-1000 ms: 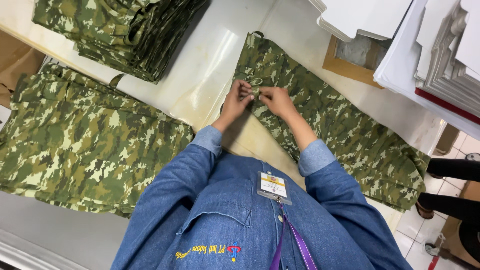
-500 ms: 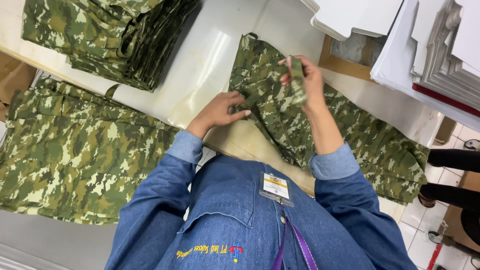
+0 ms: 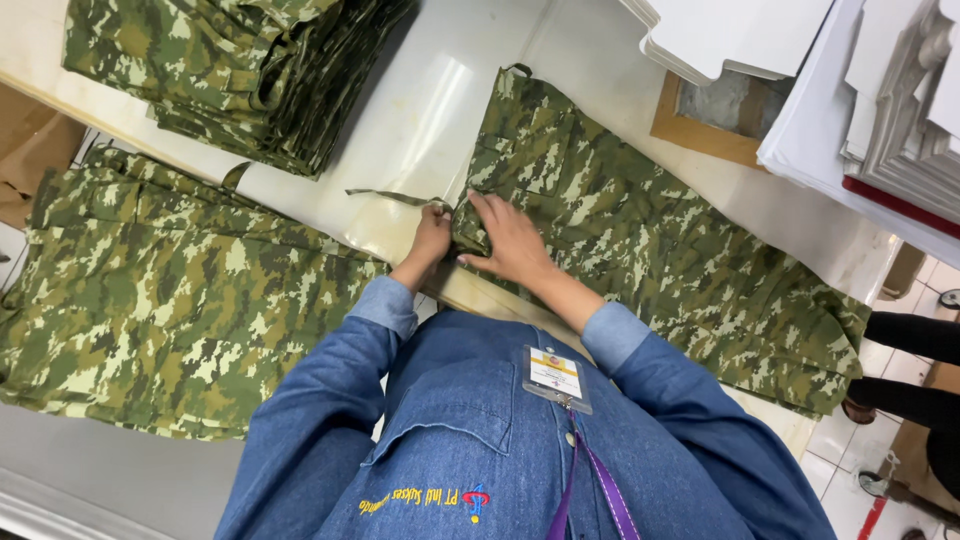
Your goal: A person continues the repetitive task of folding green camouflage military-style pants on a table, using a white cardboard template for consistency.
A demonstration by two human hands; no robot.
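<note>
On chest: white-yellow badge [image 3: 555, 378], perhaps.

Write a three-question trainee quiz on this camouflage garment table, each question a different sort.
1. True or false: the right hand lies flat on the camouflage trousers.
2. What does the left hand touch? A) the folded stack B) the trousers' waist end C) the white sheets
3. Fill in: the person's sleeves are blue ____.

Key: 1 true; 2 B; 3 denim.
</note>
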